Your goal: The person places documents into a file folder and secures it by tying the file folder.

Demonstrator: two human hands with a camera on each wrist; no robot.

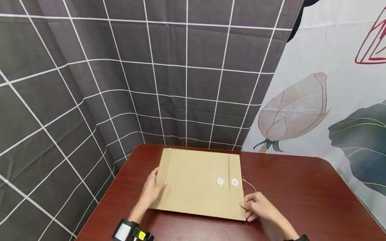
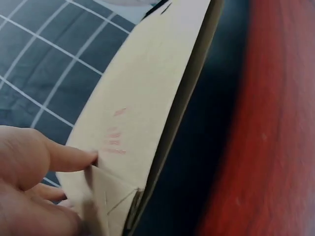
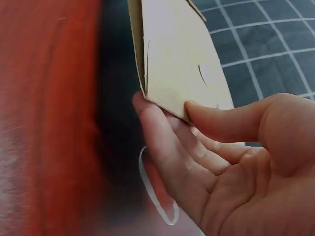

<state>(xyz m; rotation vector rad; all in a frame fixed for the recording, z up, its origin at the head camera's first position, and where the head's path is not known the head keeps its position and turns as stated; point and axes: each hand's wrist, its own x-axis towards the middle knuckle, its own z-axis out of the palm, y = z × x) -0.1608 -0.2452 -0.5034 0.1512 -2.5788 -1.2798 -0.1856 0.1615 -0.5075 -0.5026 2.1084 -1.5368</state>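
Observation:
A tan kraft-paper document envelope (image 1: 196, 180) is held flat above the table, its two white button discs (image 1: 220, 181) near the right end. My left hand (image 1: 150, 189) grips its left edge, thumb on top and fingers beneath. At the lower right corner my right hand (image 1: 257, 206) pinches the envelope between thumb and fingers, as the right wrist view also shows. A thin white string (image 3: 155, 189) dangles from the button closure beside the right hand. Faint reddish marks (image 2: 115, 137) show on the paper near the left thumb.
Beneath the envelope is a reddish-brown wooden table (image 1: 301, 187) with rounded far corners. A dark grey cloth with white grid lines (image 1: 169, 77) hangs behind and to the left. To the right hangs a white cloth with a flower print (image 1: 292, 110).

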